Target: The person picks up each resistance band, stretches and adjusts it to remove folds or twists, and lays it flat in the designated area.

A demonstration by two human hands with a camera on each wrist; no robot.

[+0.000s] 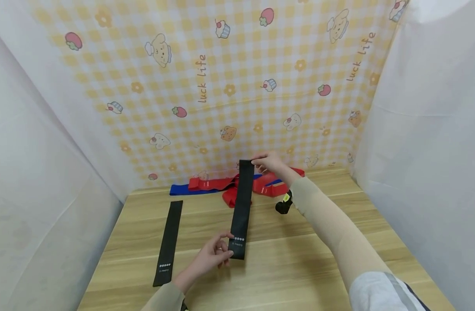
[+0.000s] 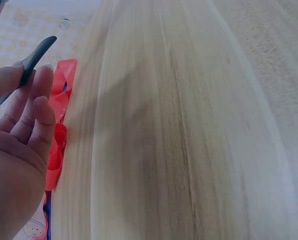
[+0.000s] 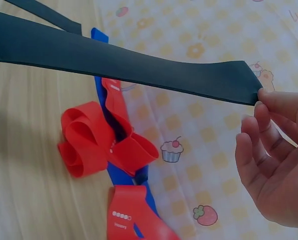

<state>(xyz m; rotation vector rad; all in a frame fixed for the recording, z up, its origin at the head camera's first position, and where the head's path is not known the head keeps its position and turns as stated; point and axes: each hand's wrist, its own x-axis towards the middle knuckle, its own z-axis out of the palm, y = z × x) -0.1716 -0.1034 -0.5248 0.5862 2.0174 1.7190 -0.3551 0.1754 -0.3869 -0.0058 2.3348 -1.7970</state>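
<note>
A black resistance band point(image 1: 243, 203) is stretched out lengthwise above the table between both hands. My left hand point(image 1: 214, 255) pinches its near end, beside the white dots and printing. At the far end, my right hand point(image 1: 269, 163) pinches a corner between thumb and finger, as the right wrist view also shows on the band point(image 3: 138, 65). Another black band point(image 1: 169, 242) lies flat on the table to the left. Behind the held band are red bands point(image 1: 210, 184), some looped and crumpled point(image 3: 83, 137), lying over a blue band point(image 1: 179, 190).
A small black bundle with a yellow tag point(image 1: 286, 198) lies by the right forearm, partly hidden. A yellow checked cloth point(image 1: 229, 108) hangs at the back of the wooden table point(image 1: 299, 268). White sheets point(image 1: 420, 108) flank it on both sides.
</note>
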